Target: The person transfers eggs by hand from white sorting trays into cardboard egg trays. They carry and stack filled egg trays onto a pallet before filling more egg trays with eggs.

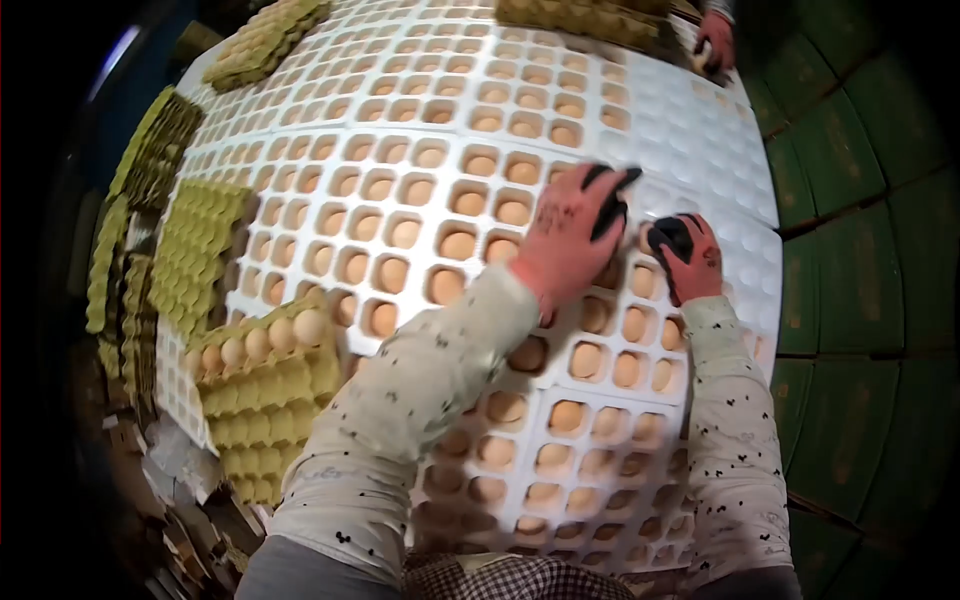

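Note:
White foam trays [455, 137] with square pockets lie side by side, many pockets holding brown eggs [458, 246]. My left hand [575, 230], in a pink glove with black fingertips, is over the trays right of centre; its fingers are bent and blurred, and whether an egg is under them is hidden. Just to its right, my right hand [687, 252], gloved the same way, curls its black fingertips down at an egg [646, 238] near the pockets. What lies inside its fingers cannot be made out.
A yellow pulp tray [265, 385] with a row of eggs stands at the lower left, stacked pulp trays [195, 255] behind it. More pulp trays [265, 45] are at the back. A co-worker's gloved hand [716, 42] is at the top right. Green boxes [850, 270] line the right.

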Available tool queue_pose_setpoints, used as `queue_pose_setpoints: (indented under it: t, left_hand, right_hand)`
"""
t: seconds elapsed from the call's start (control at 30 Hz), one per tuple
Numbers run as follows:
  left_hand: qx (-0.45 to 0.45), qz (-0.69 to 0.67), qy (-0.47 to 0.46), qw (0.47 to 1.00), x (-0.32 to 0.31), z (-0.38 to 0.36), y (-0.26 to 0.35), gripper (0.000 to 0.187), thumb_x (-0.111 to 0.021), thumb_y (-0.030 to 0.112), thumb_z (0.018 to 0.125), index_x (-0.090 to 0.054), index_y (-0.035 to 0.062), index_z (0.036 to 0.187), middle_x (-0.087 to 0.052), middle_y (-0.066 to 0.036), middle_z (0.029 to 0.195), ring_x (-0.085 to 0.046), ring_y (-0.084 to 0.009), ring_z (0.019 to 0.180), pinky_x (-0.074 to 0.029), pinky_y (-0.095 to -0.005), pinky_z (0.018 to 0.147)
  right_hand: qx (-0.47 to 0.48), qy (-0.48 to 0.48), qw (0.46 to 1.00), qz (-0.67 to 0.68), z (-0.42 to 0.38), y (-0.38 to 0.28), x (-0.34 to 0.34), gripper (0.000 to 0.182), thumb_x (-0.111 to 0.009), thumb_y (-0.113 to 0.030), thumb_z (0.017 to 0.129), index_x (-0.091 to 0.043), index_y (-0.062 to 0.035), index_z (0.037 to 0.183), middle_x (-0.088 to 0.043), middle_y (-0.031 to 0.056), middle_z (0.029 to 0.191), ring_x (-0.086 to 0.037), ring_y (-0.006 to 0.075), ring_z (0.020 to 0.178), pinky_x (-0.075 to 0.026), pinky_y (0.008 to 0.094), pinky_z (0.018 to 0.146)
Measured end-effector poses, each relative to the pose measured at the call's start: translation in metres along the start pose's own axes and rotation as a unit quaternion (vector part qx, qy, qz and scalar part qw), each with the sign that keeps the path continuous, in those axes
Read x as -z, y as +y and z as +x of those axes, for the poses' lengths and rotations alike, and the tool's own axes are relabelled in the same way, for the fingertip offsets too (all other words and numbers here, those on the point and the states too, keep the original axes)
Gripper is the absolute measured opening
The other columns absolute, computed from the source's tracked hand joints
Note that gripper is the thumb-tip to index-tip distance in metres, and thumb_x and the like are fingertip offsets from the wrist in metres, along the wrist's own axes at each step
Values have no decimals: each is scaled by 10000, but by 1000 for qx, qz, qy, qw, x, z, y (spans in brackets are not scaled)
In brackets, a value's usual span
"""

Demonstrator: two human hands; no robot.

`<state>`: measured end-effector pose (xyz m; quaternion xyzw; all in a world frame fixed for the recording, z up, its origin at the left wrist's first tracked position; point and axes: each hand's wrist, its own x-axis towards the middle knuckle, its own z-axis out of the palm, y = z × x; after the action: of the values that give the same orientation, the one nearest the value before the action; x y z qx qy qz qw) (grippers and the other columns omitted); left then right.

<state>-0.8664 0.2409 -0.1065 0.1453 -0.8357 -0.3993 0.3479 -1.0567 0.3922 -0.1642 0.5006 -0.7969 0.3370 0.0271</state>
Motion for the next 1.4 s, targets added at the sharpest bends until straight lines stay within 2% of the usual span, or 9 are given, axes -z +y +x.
queue_pose_setpoints:
  t: [0.13, 0.27, 0.4, 0.6, 0.73, 0.87, 0.97, 1.23, 1.4]
  left_hand:
    - [4, 50, -158, 986, 180, -142, 61, 549, -725, 186, 760, -559, 115, 1279, -501, -167, 1298, -487, -351, 1183, -384, -442, 1004]
    - [131, 295, 5, 947, 335, -216, 67, 555, -760, 146, 698, -602, 130, 1229, -550, -145, 1245, -528, -324, 1129, -401, -417, 985]
    - [203, 557, -176, 786, 429, -257, 37, 576, -778, 143, 671, -575, 145, 1210, -580, -80, 1113, -556, -282, 1033, -434, -394, 889]
    - [208, 411, -157, 874, 471, -284, 2, 646, -779, 123, 687, -508, 73, 1271, -585, -93, 1139, -563, -247, 1076, -444, -372, 938]
    - [304, -243, 167, 906, 490, -298, -23, 545, -698, 42, 771, -506, -1, 1279, -592, -100, 1176, -563, -170, 1092, -448, -293, 960]
    - [125, 300, -74, 943, 464, -281, -15, 586, -796, 179, 685, -549, 63, 1203, -599, -135, 1152, -610, -297, 1028, -493, -365, 878]
    - [116, 402, -161, 894, 442, -268, -8, 565, -813, 192, 641, -534, 102, 1124, -589, -96, 1017, -606, -283, 917, -489, -401, 749]
    - [126, 434, -178, 874, 412, -261, -4, 692, -814, 182, 636, -568, 135, 1280, -439, -236, 1372, -582, -395, 1023, -482, -447, 845]
    - [189, 493, -148, 836, 381, -255, 9, 743, -849, 114, 541, -585, 130, 1236, -456, -185, 1360, -582, -390, 1034, -483, -432, 863]
  right_hand:
    - [118, -107, 957, -242, -7, -13, 1, 362, -654, -266, 825, -651, -68, 1128, -628, 107, 1153, -533, 331, 1128, -395, 461, 995]
    - [15, -270, 875, -402, 23, -160, 3, 444, -670, -370, 822, -655, -82, 1158, -627, 96, 1164, -544, 318, 1098, -426, 440, 938]
    - [162, -308, 929, 126, -5, -326, -49, 537, -762, -261, 737, -608, -95, 1223, -622, 101, 1160, -584, 289, 1056, -459, 390, 935]
    - [230, -280, 930, -64, -29, -399, -115, 646, -787, -237, 719, -532, -118, 1300, -610, 55, 1156, -598, 233, 1020, -489, 347, 861]
    - [-284, -324, 736, 522, -26, -399, -91, 499, -712, -212, 848, -532, -59, 1287, -601, 36, 1123, -580, 147, 1079, -530, 254, 860]
    - [129, -312, 941, -3, -33, -424, -123, 437, -726, -310, 805, -609, -152, 1195, -587, 85, 1125, -654, 246, 921, -550, 395, 776]
    - [155, -324, 905, -226, -25, -473, -124, 390, -734, -360, 765, -603, -132, 1052, -577, 94, 1057, -644, 290, 945, -532, 415, 736]
    - [134, -370, 879, -271, -54, -497, -183, 461, -597, -307, 851, -527, -143, 1276, -519, 148, 1273, -535, 330, 1143, -510, 446, 817]
    - [-68, -320, 916, 232, -52, -442, -116, 590, -784, -349, 748, -577, -155, 1265, -428, 200, 1343, -503, 400, 1201, -464, 435, 974]
